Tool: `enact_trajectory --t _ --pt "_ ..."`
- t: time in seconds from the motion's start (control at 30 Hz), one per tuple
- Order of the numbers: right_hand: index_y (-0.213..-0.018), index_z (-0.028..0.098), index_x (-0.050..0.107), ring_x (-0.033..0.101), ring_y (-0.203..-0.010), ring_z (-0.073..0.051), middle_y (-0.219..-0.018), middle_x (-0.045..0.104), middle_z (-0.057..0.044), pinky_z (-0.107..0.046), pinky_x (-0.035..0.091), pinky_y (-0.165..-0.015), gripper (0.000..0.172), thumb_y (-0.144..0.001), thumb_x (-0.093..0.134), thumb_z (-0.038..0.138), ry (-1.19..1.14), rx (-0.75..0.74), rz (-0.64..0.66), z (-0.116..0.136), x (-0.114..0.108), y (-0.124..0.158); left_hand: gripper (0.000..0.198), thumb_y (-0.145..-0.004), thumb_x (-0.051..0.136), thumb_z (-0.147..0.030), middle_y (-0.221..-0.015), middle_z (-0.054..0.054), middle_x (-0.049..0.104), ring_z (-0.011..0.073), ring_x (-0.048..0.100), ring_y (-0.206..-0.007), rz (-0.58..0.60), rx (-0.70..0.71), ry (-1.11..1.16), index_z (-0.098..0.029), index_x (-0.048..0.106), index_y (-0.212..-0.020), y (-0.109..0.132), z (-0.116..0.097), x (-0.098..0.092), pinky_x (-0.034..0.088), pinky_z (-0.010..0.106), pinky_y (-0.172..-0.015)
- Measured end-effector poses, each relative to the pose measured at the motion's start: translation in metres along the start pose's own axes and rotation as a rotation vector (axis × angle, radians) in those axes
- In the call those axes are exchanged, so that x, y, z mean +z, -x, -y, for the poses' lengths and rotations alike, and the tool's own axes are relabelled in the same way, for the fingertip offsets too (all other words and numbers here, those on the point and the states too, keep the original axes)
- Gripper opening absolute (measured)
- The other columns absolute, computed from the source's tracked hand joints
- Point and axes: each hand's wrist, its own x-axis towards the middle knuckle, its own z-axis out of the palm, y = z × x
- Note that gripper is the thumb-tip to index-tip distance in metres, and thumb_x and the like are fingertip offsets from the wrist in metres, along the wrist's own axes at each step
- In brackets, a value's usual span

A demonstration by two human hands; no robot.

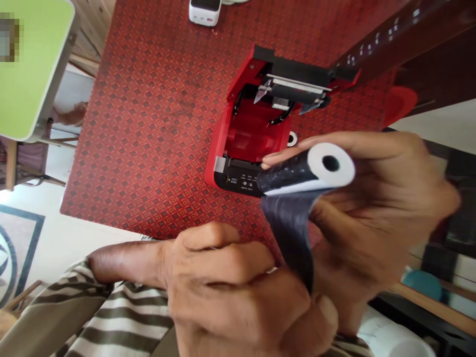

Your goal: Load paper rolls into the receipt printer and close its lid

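Held up over the table by my right hand (394, 213) is a paper roll (330, 163), white at its end with a hollow core and a dark outer face. A loose dark strip (290, 223) curls down from it toward my left hand (238, 287). My left fingers are curled closed around the strip's lower end, and the pinch itself is partly hidden. Just beyond the roll, a red-and-black receipt printer (219, 144) lies on the table with its lid raised and its paper bay bare. Behind my right fingers, a second white roll end (292, 139) shows beside the printer.
The table has a red patterned cover (156, 114). A white charger (204, 14) with a cable sits at its far edge. To the left stands a green-topped table (37, 84); a red plastic item (401, 104) is beyond the right edge.
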Motion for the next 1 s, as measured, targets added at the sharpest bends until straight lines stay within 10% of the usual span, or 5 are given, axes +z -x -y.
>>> enact_trajectory --t 0.13,0.2,0.37,1.0 --pt "-0.131 0.048 0.087 0.093 -0.119 -0.037 -0.127 0.096 -0.001 -0.057 0.078 -0.103 0.034 -0.104 0.093 0.028 -0.250 0.011 0.022 -0.021 -0.009 -0.015 0.035 -0.139 0.061 -0.028 -0.100 -0.003 0.090 0.0183 0.088 -0.095 -0.168 0.215 -0.029 -0.031 0.095 -0.133 -0.019 0.042 -0.006 0.075 0.036 -0.082" --pt "-0.134 0.044 0.087 0.093 -0.115 -0.036 -0.127 0.096 -0.002 -0.058 0.076 -0.108 0.033 -0.106 0.089 0.026 -0.131 -0.037 0.115 -0.024 -0.013 -0.026 0.027 -0.136 0.066 -0.023 -0.114 0.002 0.093 0.0189 0.088 -0.102 -0.011 0.328 -0.049 -0.024 0.092 -0.142 -0.025 0.067 -0.005 0.077 0.034 -0.089" --pt "-0.148 0.030 0.085 0.091 -0.123 -0.042 -0.140 0.094 -0.012 -0.063 0.073 -0.114 0.039 -0.113 0.071 0.026 0.285 -0.095 0.297 -0.020 -0.006 -0.046 0.030 -0.124 0.072 -0.001 -0.119 0.003 0.089 0.0145 0.083 -0.096 -0.113 0.280 -0.031 -0.021 0.087 -0.139 -0.024 0.108 0.008 0.069 0.027 -0.083" --pt "-0.129 0.024 0.085 0.086 -0.113 -0.042 -0.121 0.087 -0.018 -0.051 0.066 -0.098 0.036 -0.111 0.058 0.010 0.661 -0.002 0.500 -0.013 0.037 -0.089 0.019 -0.125 0.077 -0.013 -0.119 0.005 0.084 0.0188 0.082 -0.106 -0.111 0.177 -0.038 -0.021 0.088 -0.137 -0.045 0.135 0.028 0.071 0.032 -0.093"
